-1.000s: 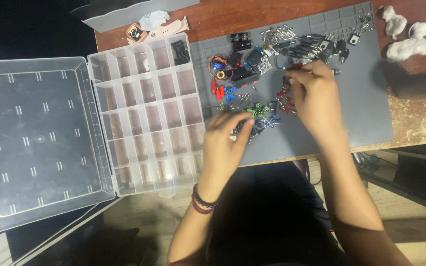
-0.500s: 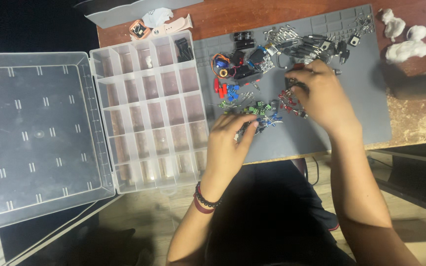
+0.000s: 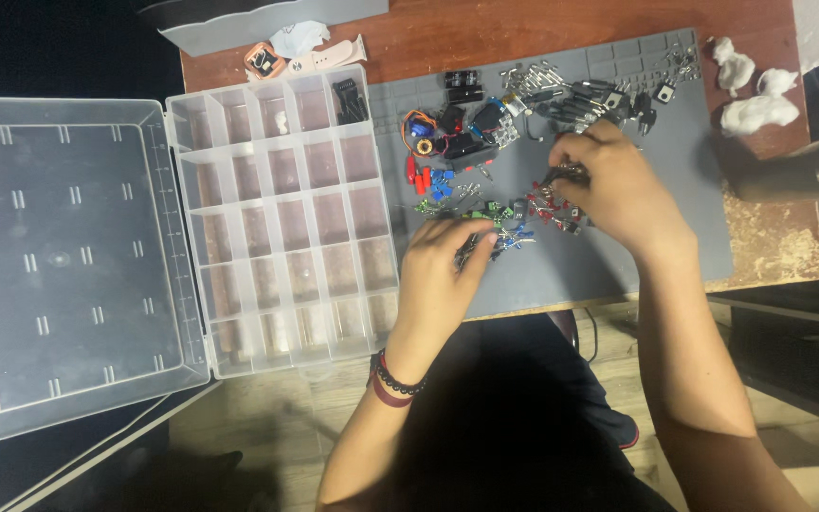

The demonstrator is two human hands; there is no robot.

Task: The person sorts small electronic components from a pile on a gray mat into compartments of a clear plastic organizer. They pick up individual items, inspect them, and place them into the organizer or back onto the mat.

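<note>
My left hand (image 3: pixel 440 275) sits at the near edge of the grey work mat (image 3: pixel 675 209), fingers curled narrow and pinching at a little clump of dark, leggy parts (image 3: pixel 474 248). Can't tell for sure if I've actually got one lifted or I'm just pressing on them. Just right of my fingertips there's a scatter of blue bits (image 3: pixel 516 233) and a couple of green terminal blocks (image 3: pixel 499 210).

My right hand (image 3: pixel 610 185) is further back and to the right on the mat, fingers bunched tight around something small and dark with metal legs (image 3: pixel 564 173), with a bunch of small red parts (image 3: pixel 544 201) right beside it.

Farther out, towards the far edge of the mat, there's the bigger pile: black transistor-looking parts (image 3: pixel 591 95), a copper coil (image 3: pixel 421 145), red and blue pieces (image 3: pixel 433 180).

Left of the mat is the clear compartment organizer (image 3: pixel 282 213), lid (image 3: pixel 59 261) flopped open to the far left. Nearly all the cells look bare, one far cell has black parts (image 3: pixel 348 99) in it.

White cotton wads (image 3: pixel 749 100) sit at the far right of the wooden table (image 3: pixel 542 28), and a watch with a pinkish strap (image 3: pixel 300 59) lies behind the organizer
</note>
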